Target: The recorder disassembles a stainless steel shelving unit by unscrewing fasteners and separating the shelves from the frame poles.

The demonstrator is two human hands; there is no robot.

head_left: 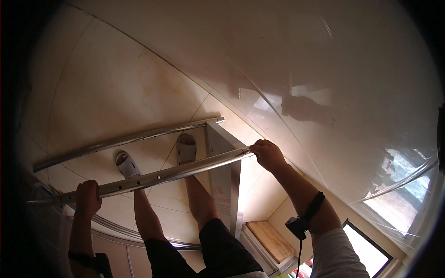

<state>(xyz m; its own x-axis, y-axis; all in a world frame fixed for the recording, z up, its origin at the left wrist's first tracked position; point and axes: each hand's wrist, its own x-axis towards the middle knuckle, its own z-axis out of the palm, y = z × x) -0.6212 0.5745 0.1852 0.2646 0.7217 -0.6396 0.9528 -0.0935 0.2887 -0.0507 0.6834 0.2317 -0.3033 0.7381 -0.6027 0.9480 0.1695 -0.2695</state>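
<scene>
A long shiny metal tube [183, 171] with several small holes runs slantwise across my view, raised above my feet. Near its left end my left hand [88, 198] is wrapped round it. At its right end my right hand [268, 155] closes with the fingers bent over the tip; part of the grip is hidden. A flat grey metal panel [226, 185] stands beneath the tube's right part and reaches to a second metal tube [134, 140], which lies farther off, low by the floor. Together they look like a frame.
My feet in grey clogs [187, 149] stand on the tiled floor [106, 83] between the tubes. A glossy wall [324, 78] rises along the right. A wooden board [271, 241] lies at the lower right, near a bright window [368, 252]. A curved metal rail [120, 230] crosses the lower left.
</scene>
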